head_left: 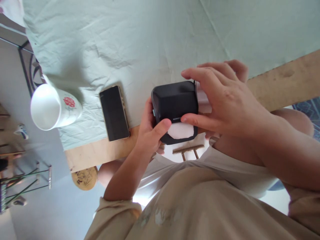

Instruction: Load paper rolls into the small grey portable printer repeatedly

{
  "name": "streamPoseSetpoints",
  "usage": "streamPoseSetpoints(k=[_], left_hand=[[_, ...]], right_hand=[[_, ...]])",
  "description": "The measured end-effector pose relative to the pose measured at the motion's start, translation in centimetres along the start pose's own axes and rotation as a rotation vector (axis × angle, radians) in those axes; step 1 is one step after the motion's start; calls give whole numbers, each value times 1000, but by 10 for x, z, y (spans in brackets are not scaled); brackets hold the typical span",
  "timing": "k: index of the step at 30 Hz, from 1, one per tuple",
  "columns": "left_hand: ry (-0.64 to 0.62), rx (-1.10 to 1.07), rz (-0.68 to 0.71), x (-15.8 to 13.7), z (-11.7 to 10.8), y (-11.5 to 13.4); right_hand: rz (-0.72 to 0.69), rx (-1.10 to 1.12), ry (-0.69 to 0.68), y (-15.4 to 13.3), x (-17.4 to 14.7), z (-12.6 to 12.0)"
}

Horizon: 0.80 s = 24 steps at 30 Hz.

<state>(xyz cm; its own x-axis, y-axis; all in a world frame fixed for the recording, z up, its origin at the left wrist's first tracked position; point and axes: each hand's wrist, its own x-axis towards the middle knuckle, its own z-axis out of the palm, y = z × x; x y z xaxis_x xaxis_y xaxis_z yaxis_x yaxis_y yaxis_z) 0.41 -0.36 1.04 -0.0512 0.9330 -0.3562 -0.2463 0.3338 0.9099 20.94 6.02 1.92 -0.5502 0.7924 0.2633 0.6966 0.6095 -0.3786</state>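
A black, boxy plastic device (pixel 175 98) with rounded corners is held over the table's front edge. Small pale lettering runs along its front, above a white patch (pixel 181 130). My left hand (pixel 151 131) grips its left end, thumb on top and the other fingers partly hidden underneath. At the opposite end, my right hand (pixel 220 91) spans the device, its thumb on the front near the lettering and its index finger reaching the back corner. Beneath the right fingers, a shiny silvery-pink piece (pixel 203 96) shows at the device's right side; whether it is attached I cannot tell.
On the pale green tablecloth (pixel 140 43) lies a dark-screened phone (pixel 115 113). A white cup (pixel 53 106) with a red flower print appears left of it. The wooden table edge (pixel 97 151) runs before my lap. A round stool (pixel 85 178) and metal-framed furniture (pixel 27 183) stand below left.
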Motion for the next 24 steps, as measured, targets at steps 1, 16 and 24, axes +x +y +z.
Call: streamPoseSetpoints(k=[1,16,24], left_hand=[[-6,-19,-2,1,0,-1],[-38,-84,-4,3,-2,-4],[-16,-46,41,7,-3,-8]], right_hand=[[1,9,-20,1,0,0],[22,96,-92,5,3,2],[48,145,-150,4,5,0]])
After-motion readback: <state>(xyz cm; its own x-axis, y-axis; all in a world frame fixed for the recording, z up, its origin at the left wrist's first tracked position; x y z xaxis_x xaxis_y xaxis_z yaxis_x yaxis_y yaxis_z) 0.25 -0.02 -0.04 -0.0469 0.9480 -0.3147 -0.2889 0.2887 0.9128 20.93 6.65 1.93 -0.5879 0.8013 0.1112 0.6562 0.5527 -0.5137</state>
